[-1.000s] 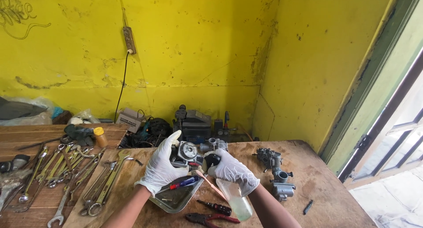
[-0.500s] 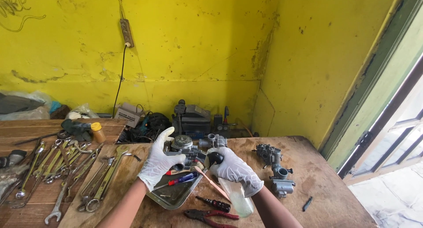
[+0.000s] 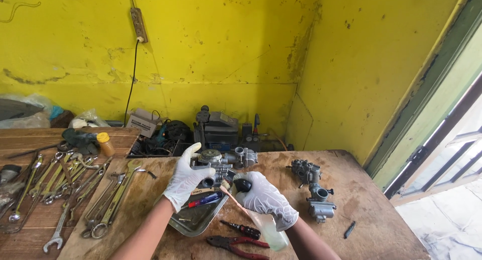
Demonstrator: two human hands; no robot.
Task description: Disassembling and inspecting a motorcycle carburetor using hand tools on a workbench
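Two gloved hands work over a metal tray [image 3: 187,224] on a wooden bench [image 3: 361,210]. Left hand [image 3: 185,180], white glove, fingers wrapped around a grey carburetor body [image 3: 213,165], holding it just above the tray's far edge; thumb sticks up, clear of the part. Right hand [image 3: 263,197], white glove, fingers closed around a clear plastic squeeze bottle [image 3: 268,230] with a black cap end showing at the thumb. Bottle's thin pale nozzle [image 3: 230,197] points up-left at the carburetor body; can't tell if the tip touches it.

In the tray: a screwdriver with a red and blue handle [image 3: 205,200], lying under the left hand. Just in front of the tray: a dark-handled screwdriver [image 3: 242,230] and red-handled pliers [image 3: 236,244], both flat on the bench, close to the right forearm.

Right of the hands, well apart: a second carburetor [image 3: 314,192] standing on the bench, and a small dark bit [image 3: 350,230] lying near the front edge.

Left side: a spread of wrenches [image 3: 65,189] laid out in rows, plus a small bottle with a yellow cap [image 3: 105,144] behind them. Behind the bench, against the yellow wall [image 3: 226,54]: a dark machine [image 3: 221,132] with cables. A power strip [image 3: 138,25] hangs on the wall with a cord running down.
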